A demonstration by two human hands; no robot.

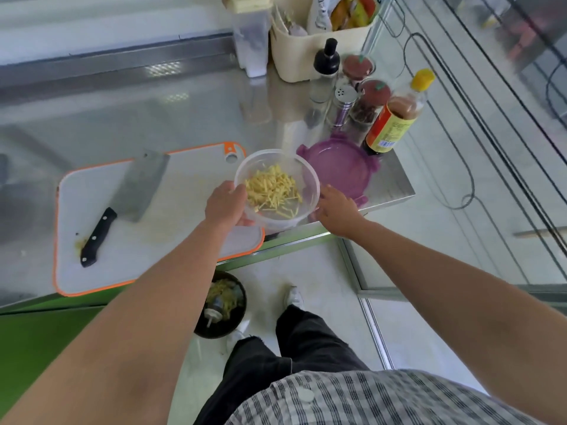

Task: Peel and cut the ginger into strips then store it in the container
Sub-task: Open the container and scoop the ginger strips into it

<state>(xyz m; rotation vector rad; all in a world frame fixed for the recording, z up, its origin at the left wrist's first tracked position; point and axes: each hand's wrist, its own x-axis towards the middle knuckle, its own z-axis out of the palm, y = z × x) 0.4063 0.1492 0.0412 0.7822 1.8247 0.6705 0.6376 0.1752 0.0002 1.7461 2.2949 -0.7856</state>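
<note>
Storing step: strips in, lid not yet on.
My left hand [225,204] grips the rim of the clear round plastic container [282,223] and my right hand [334,207] curves its fingers against the opposite wall; the pale yellow ginger strips [271,190] lie inside. Next, I judge, the right hand must let go, fetch the purple round plastic lid [340,170] just beside it, and seat it squarely.

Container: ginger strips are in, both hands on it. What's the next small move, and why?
Probably set the container down and reach the right hand to the purple lid: the strips are inside, it is uncovered, and the lid lies just beside it.
</note>
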